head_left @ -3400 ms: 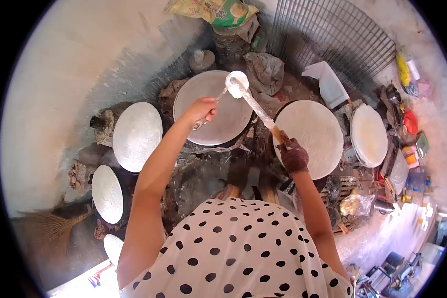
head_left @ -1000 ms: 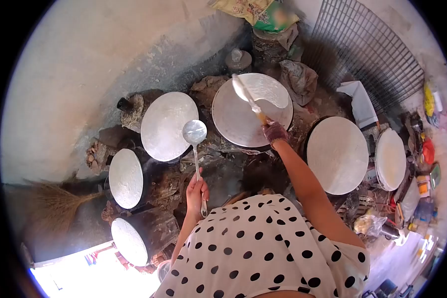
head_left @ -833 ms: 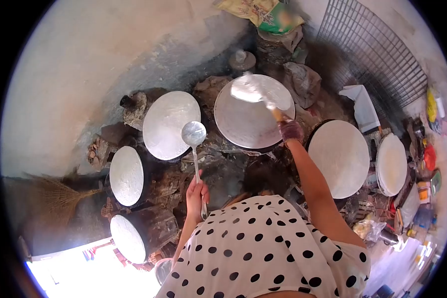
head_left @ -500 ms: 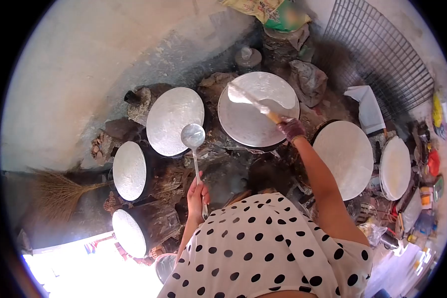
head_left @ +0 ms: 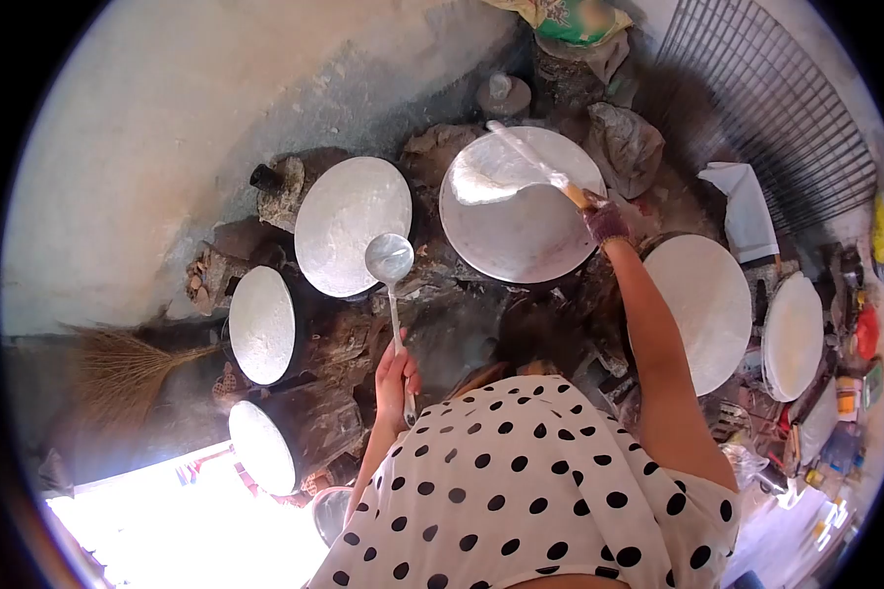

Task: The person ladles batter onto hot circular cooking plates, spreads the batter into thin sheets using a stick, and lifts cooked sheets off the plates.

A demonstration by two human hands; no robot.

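My left hand [head_left: 396, 381] grips the handle of a metal ladle [head_left: 390, 260], its bowl over the edge of a white-covered round griddle [head_left: 352, 231]. My right hand [head_left: 604, 218], in a dark reddish glove, is closed on the wooden handle of a long batter spreader [head_left: 530, 155] coated in white. The spreader slants across the far part of the middle round griddle [head_left: 530, 245]. Wet white batter [head_left: 481, 187] lies on that griddle's left side, while its near part shows a thinner greyish surface.
More white-covered griddles stand around me: two at left [head_left: 262, 324] [head_left: 262, 447] and two at right [head_left: 697, 314] [head_left: 794, 337]. A straw broom [head_left: 128, 373] leans at the far left. Behind are a lidded pot [head_left: 504, 96], a crumpled sack [head_left: 624, 147] and a wire grid [head_left: 766, 108].
The spreader has swept across the middle griddle, and the wet batter has shifted from the far side toward the left. My left hand still holds the ladle; the whole view has shifted slightly.
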